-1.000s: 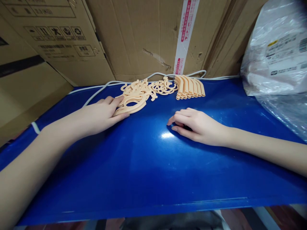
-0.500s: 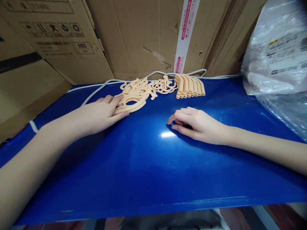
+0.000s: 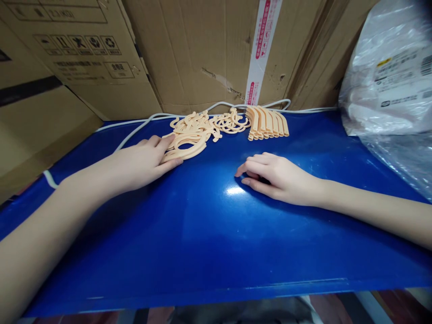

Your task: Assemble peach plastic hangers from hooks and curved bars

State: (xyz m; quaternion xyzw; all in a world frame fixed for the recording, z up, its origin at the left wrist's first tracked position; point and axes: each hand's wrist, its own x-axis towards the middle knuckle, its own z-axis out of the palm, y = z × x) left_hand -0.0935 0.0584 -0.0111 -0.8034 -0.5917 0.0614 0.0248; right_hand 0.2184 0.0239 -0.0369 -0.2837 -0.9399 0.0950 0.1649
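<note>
My left hand (image 3: 140, 163) lies flat on the blue table (image 3: 209, 234), fingers stretched out, its fingertips touching the near edge of a pile of peach plastic C-shaped rings (image 3: 189, 137). More small peach rings (image 3: 231, 122) lie behind the pile. A neat row of peach curved pieces (image 3: 268, 122) stands to their right. My right hand (image 3: 278, 176) rests palm down on the table, fingers loosely curled and slightly apart, holding nothing, well short of the row.
Cardboard boxes (image 3: 209, 49) form a wall behind the table and along the left (image 3: 37, 121). A white cable (image 3: 135, 130) runs along the table's back edge. A crinkled plastic bag with labels (image 3: 391, 90) sits at the right.
</note>
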